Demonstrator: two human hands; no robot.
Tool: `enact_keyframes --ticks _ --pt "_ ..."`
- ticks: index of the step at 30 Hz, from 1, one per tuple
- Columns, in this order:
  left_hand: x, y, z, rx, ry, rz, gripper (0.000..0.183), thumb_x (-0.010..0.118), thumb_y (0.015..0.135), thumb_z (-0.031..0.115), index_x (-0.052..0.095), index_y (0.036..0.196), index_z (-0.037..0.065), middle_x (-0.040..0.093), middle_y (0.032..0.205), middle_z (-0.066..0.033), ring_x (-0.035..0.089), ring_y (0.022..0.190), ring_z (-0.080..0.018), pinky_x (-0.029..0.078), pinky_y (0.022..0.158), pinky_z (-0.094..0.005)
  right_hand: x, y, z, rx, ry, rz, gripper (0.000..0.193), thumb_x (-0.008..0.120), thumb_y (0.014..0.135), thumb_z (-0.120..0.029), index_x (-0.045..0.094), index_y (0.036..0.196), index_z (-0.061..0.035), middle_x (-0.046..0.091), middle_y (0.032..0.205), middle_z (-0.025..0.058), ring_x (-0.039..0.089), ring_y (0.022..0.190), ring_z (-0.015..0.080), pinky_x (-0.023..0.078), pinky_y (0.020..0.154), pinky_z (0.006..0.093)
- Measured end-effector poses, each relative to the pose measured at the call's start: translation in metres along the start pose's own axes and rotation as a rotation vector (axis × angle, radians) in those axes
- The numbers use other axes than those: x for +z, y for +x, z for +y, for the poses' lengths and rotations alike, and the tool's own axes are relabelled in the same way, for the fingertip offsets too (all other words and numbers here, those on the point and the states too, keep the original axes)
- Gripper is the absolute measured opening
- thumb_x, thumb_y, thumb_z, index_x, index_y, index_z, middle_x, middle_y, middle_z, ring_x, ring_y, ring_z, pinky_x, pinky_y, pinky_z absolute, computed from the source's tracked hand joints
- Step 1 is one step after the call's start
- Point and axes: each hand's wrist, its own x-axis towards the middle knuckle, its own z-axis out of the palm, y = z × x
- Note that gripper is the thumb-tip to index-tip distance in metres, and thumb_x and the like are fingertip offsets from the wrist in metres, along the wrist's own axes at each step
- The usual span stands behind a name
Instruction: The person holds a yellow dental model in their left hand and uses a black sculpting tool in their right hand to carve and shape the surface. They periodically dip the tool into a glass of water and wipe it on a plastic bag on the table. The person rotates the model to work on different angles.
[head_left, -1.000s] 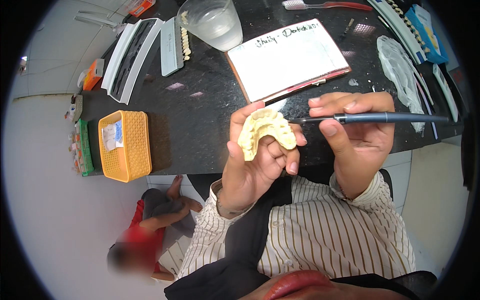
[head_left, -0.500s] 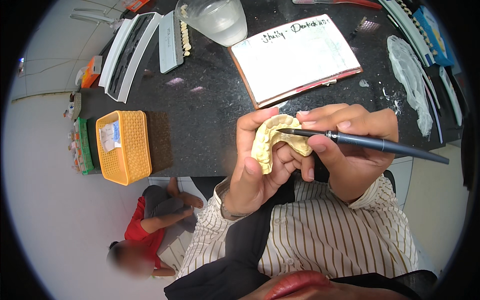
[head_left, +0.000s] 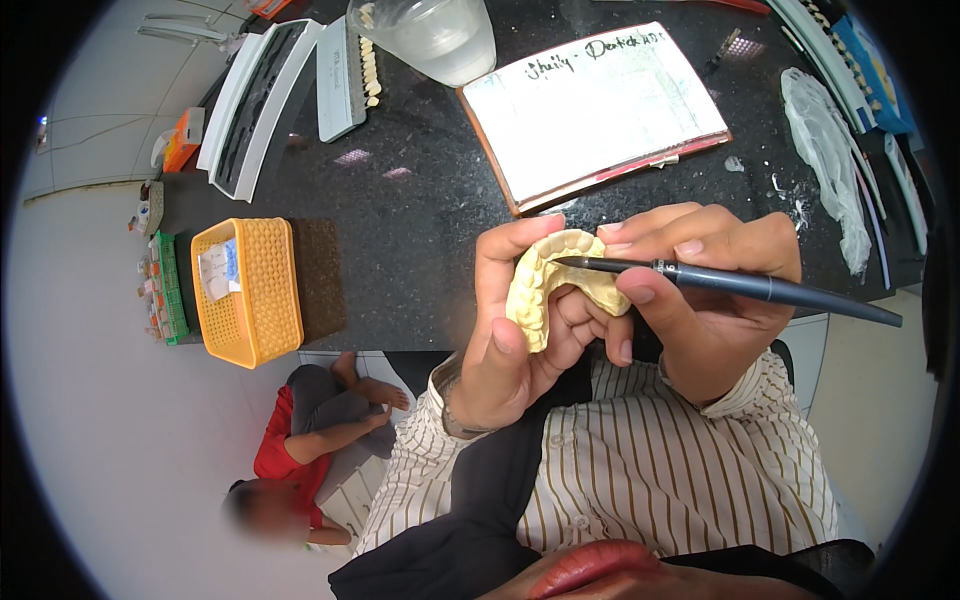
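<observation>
A pale yellow plaster dental cast (head_left: 530, 305), shaped like a horseshoe with a row of teeth, is held up in front of the table's near edge. My left hand (head_left: 505, 350) is closed around its left side, thumb on the near end and forefinger at the far rim. Between the thumb and fingers of my right hand (head_left: 725, 290) is a slim dark brush (head_left: 780, 288). Its black pointed tip meets or nearly meets the inner side of the cast's front teeth. Some right fingertips rest by the cast's right rim.
Beyond my hands lies an open notebook (head_left: 600, 115) on the black speckled table (head_left: 400, 240). A clear water container (head_left: 440, 45) and a tooth shade strip (head_left: 345, 85) stand behind. A yellow basket (head_left: 270, 290) is at left, a crumpled plastic bag (head_left: 825, 170) at right. Another person (head_left: 290, 430) sits on the floor.
The cast has tilted slightly in my left hand, and the brush tip has shifted a touch left along it. Both grips stay the same.
</observation>
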Motion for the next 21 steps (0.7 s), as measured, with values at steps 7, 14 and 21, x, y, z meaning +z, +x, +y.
enact_keyframes --ticks 7,14,21 --pt "0.0015 0.0001 0.0010 -0.009 0.016 0.005 0.068 0.038 0.087 0.053 0.007 0.134 0.014 0.038 0.121 -0.0203 0.055 0.076 -0.0261 0.048 0.064 -0.0340 0.0000 0.0007 0.0015 -0.051 -0.012 -0.002 0.030 0.064 0.075 0.003 0.038 0.090 -0.0040 0.059 0.078 0.0175 0.062 0.078 0.0292 0.053 0.068 0.0342" --pt "0.0052 0.0015 0.0005 -0.009 -0.145 0.051 0.070 0.048 0.083 0.050 0.012 0.130 0.012 0.042 0.111 -0.0199 0.056 0.081 -0.0260 0.048 0.069 -0.0339 -0.0009 0.0005 0.0005 -0.042 -0.001 -0.025 0.030 0.063 0.077 0.002 0.038 0.091 -0.0043 0.058 0.078 0.0175 0.062 0.080 0.0290 0.053 0.065 0.0320" --pt "0.0000 0.0002 -0.0020 0.007 -0.042 -0.005 0.069 0.039 0.086 0.052 0.006 0.134 0.015 0.038 0.121 -0.0193 0.056 0.078 -0.0279 0.048 0.063 -0.0336 -0.0025 0.0003 0.0005 -0.034 -0.006 -0.032 0.029 0.062 0.077 0.002 0.037 0.091 -0.0046 0.057 0.079 0.0176 0.062 0.081 0.0291 0.054 0.064 0.0311"
